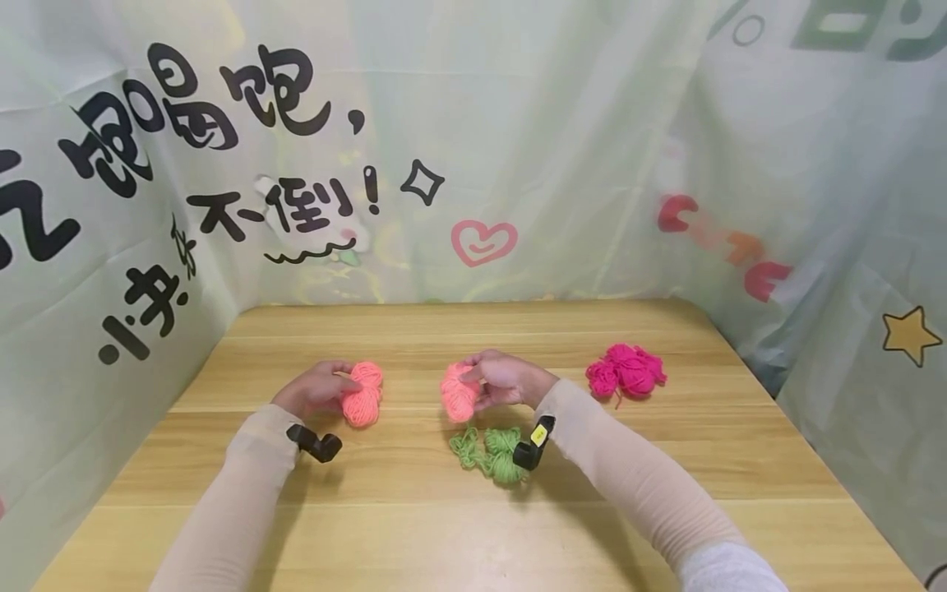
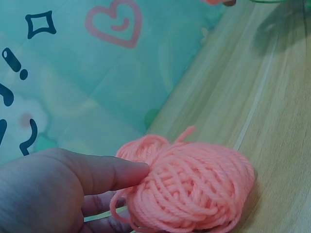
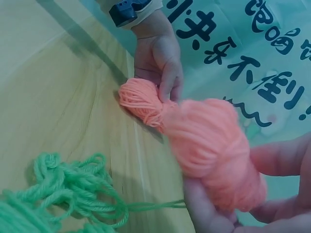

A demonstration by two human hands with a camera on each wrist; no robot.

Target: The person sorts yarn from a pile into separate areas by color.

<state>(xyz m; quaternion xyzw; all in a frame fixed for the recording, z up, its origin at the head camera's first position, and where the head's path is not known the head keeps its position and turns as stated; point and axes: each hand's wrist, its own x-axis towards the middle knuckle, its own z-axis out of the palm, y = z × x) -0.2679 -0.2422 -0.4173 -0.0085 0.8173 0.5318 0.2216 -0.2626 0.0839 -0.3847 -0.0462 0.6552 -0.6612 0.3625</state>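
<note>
My left hand (image 1: 318, 388) pinches a coral-pink yarn skein (image 1: 362, 403) on the left half of the table; in the left wrist view the thumb presses its side and a loose end sticks up. Another coral yarn skein (image 3: 209, 150) is in my right hand (image 1: 510, 380), gripped between thumb and fingers near the table's middle. Just below that hand lies a tangled green yarn bundle (image 1: 501, 454), partly covered by the wrist camera in the head view. From it a green strand (image 3: 155, 206) runs toward the right fingers, its end hidden behind them.
A magenta yarn bundle (image 1: 629, 372) lies on the wooden table (image 1: 414, 534) to the right of my right hand. Printed cloth (image 1: 577, 164) hangs behind the table and along both sides. Each wrist carries a small black camera (image 1: 316, 444).
</note>
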